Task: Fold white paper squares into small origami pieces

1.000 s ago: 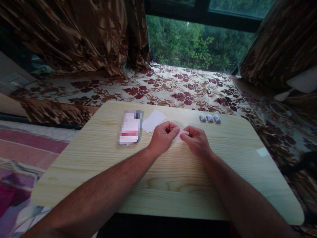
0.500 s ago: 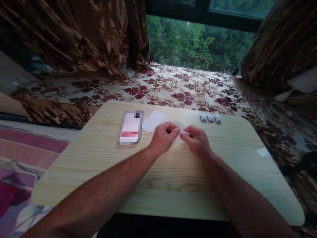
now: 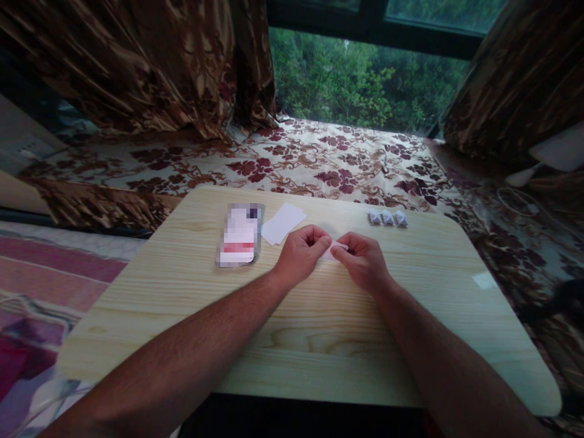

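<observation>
Between my two hands is a small piece of white paper (image 3: 329, 254), pinched just above the table. My left hand (image 3: 303, 250) grips its left side between thumb and forefinger. On the other side, my right hand (image 3: 364, 258) pinches the paper's right part, where an edge looks folded over. My fingers hide much of the paper. Just beyond my left hand lie loose white paper sheets (image 3: 283, 222), overlapping one another. Three small folded paper shapes (image 3: 387, 218) with pointed tops stand in a row behind my right hand.
A wooden table (image 3: 182, 316) with rounded corners spans the view. At its left rests a blurred, phone-shaped item (image 3: 239, 234). A pale patch (image 3: 484, 280) shows near the right edge. Behind the table runs a flower-patterned cloth (image 3: 337, 158) below the window; curtains (image 3: 182, 67) hang at both sides.
</observation>
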A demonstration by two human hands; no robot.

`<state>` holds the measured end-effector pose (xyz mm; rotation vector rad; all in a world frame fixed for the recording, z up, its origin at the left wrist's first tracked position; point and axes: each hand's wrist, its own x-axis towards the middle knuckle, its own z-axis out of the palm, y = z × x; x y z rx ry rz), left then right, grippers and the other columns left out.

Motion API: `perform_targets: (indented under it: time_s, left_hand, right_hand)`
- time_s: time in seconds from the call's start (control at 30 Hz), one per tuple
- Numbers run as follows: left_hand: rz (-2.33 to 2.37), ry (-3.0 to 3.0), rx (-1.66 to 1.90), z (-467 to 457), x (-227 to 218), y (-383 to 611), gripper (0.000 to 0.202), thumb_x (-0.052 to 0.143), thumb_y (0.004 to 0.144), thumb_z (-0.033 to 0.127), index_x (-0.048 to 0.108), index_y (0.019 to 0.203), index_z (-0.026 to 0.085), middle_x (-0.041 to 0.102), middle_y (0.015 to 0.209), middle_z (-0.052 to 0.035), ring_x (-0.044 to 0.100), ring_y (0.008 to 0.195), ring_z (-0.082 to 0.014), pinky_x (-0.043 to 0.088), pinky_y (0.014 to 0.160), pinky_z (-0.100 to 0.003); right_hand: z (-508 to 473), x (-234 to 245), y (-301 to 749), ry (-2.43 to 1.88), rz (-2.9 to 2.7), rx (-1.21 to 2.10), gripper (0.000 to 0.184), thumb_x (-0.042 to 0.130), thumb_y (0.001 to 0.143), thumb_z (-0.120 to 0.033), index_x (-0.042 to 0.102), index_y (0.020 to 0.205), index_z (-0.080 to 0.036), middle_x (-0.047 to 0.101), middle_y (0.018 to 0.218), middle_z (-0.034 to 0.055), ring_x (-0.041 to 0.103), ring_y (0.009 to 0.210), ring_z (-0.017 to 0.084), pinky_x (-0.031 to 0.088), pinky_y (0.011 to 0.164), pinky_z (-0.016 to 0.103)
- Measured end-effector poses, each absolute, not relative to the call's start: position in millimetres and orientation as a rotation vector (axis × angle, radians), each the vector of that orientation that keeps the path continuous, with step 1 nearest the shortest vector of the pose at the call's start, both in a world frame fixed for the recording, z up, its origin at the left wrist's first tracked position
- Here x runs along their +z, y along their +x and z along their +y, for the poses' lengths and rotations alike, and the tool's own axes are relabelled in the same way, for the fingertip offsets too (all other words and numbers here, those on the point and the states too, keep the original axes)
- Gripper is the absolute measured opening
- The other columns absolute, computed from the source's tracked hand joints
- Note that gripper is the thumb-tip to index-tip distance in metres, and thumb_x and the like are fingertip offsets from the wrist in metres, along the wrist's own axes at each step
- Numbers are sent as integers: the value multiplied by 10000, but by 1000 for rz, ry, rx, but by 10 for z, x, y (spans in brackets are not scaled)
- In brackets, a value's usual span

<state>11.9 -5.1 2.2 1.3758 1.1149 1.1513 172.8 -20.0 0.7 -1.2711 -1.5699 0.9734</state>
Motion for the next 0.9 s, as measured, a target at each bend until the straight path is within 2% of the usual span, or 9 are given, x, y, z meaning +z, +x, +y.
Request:
perform_targets:
  time_s: [0.23,0.47,0.77,0.9]
  left_hand:
    - [1108,1347,1121,-44,25,111,209,684,770,343,638,730,143,533,604,37,434,547,-83,319,511,-221]
    - [1103,1353,1137,-56,32,113,204,674,774,340,628,720,149,528,603,36,428,551,-85,319,514,-223]
    - [1093,1370,1122,-62,40,115,207,671,767,344,615,699,156,520,592,39,419,541,-86,319,516,-226]
    - [1087,1365,1119,-63,33,118,210,674,770,339,606,696,155,511,591,44,419,542,-82,320,517,-225]
  right_hand:
    - [-208,13,1722,-1251,-1599,948,166,649,790,-274,601,681,-159,502,585,-33,400,544,95,298,503,244]
    - [-217,25,1688,-1272,-1545,910,166,657,764,-268,583,655,-166,479,557,-42,382,515,90,264,471,240]
    - [-226,38,1715,-1227,-1581,873,179,662,795,-284,612,670,-166,549,594,-19,439,539,101,325,507,245]
    - [-217,27,1717,-1246,-1532,924,180,668,782,-278,606,658,-163,525,569,-27,417,519,96,295,482,243]
